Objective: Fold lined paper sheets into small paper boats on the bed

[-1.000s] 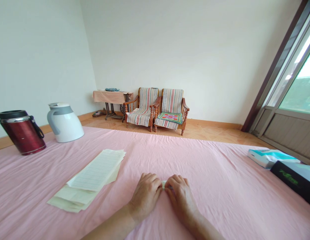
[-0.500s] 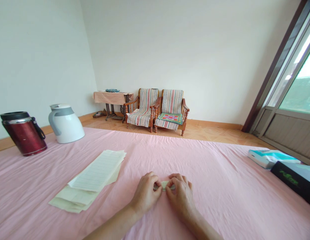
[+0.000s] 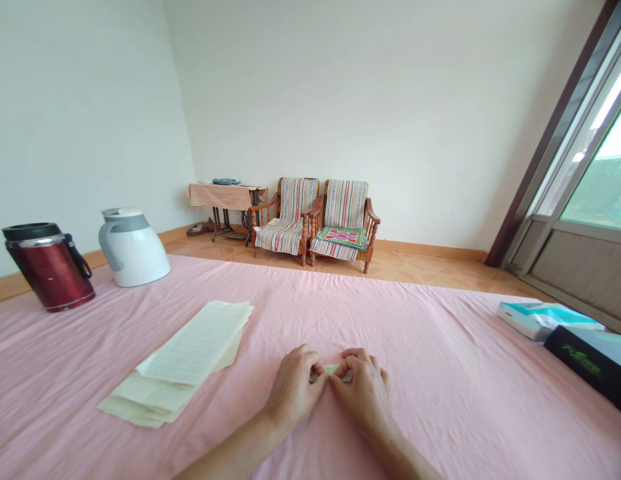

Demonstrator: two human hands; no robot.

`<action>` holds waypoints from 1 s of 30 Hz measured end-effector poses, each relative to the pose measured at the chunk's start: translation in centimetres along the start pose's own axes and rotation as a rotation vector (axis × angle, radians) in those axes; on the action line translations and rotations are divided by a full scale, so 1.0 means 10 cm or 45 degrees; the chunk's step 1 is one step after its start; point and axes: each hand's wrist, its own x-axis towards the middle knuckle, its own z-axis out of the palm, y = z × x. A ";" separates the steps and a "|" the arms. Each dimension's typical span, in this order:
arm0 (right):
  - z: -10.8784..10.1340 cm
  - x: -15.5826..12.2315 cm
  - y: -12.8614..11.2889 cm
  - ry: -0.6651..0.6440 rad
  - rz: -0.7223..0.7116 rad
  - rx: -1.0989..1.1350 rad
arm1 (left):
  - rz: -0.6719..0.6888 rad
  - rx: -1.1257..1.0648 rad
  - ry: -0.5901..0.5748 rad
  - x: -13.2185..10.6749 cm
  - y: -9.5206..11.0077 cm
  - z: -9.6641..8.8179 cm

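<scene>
Between my two hands is a small folded piece of pale green paper (image 3: 331, 369), mostly covered by the fingers. My left hand (image 3: 296, 383) pinches its left end, thumb against curled fingers. At the other end my right hand (image 3: 361, 387) is closed on it in the same way, and the two thumb tips nearly meet at the near edge. Both hands rest low over a pink sheet (image 3: 420, 413). To the left of them lies a loose stack of lined, pale green paper sheets (image 3: 185, 357), slightly fanned out.
On the sheet's far left stand a dark red vacuum mug (image 3: 53, 273) and a white jug (image 3: 137, 253) with a grey handle. At the right lie a blue-and-white pack (image 3: 527, 320) and a black box (image 3: 583, 363). Two wooden armchairs (image 3: 305, 227) stand beyond.
The thumbs have come closer together at the paper's near edge, so less of it shows. Both hands still pinch it in nearly the same place.
</scene>
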 end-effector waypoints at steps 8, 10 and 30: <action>0.01 0.02 -0.05 0.003 0.051 -0.046 | -0.047 0.069 0.048 0.01 0.06 0.04; 0.01 0.02 -0.06 0.002 0.058 -0.056 | -0.049 0.077 0.049 0.01 0.06 0.04; 0.06 0.02 0.08 0.041 -0.005 -0.042 | -0.047 0.009 0.068 -0.01 0.05 0.02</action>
